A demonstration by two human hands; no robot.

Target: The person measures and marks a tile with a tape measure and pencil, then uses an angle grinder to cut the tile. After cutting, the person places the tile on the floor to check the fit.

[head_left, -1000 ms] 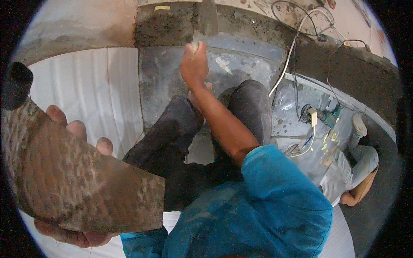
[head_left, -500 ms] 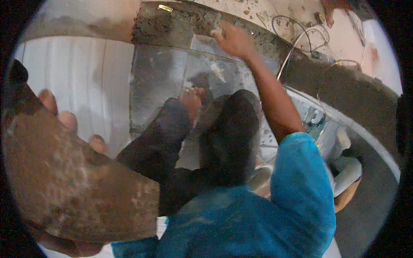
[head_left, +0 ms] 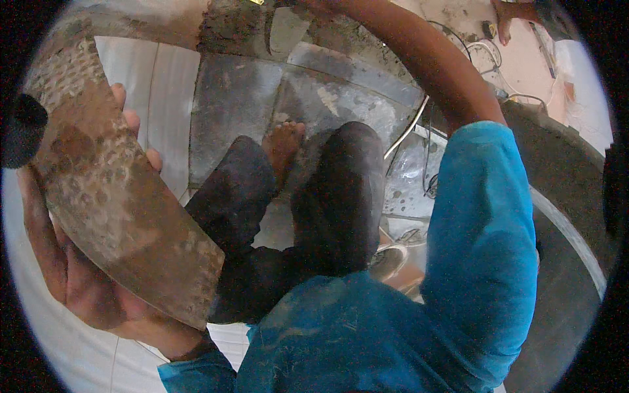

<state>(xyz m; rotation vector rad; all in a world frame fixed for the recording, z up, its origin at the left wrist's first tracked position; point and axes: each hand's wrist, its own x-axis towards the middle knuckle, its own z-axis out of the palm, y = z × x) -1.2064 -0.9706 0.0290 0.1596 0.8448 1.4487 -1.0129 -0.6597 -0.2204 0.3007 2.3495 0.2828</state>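
Observation:
My left hand (head_left: 98, 295) holds up a brown tile (head_left: 124, 190) on the left, its rough, dimpled face toward me. The palm lies along its lower edge and the fingertips curl over the opposite edge. Stretched far forward, my right arm (head_left: 419, 52) leads to my right hand (head_left: 321, 5), which the top edge cuts off; its fingers are hidden. Beside that hand, a pale grey flat piece (head_left: 288, 29) lies against dark wet mortar (head_left: 229, 29); I cannot tell whether it is a trowel blade. Large grey floor tiles (head_left: 232, 111) lie below the mortar.
White glossy panels (head_left: 173, 85) stand at the left. My bare foot (head_left: 285, 147) rests on the grey tiles. Cables (head_left: 485, 56) coil at the upper right, near another person's hand (head_left: 504, 23). A dark curved surface with a pale edge strip (head_left: 573, 239) runs down the right.
The brown tile has come up and tilted more upright in my left hand. My right hand has reached further forward, to the top edge. The pale flat piece now shows beside it.

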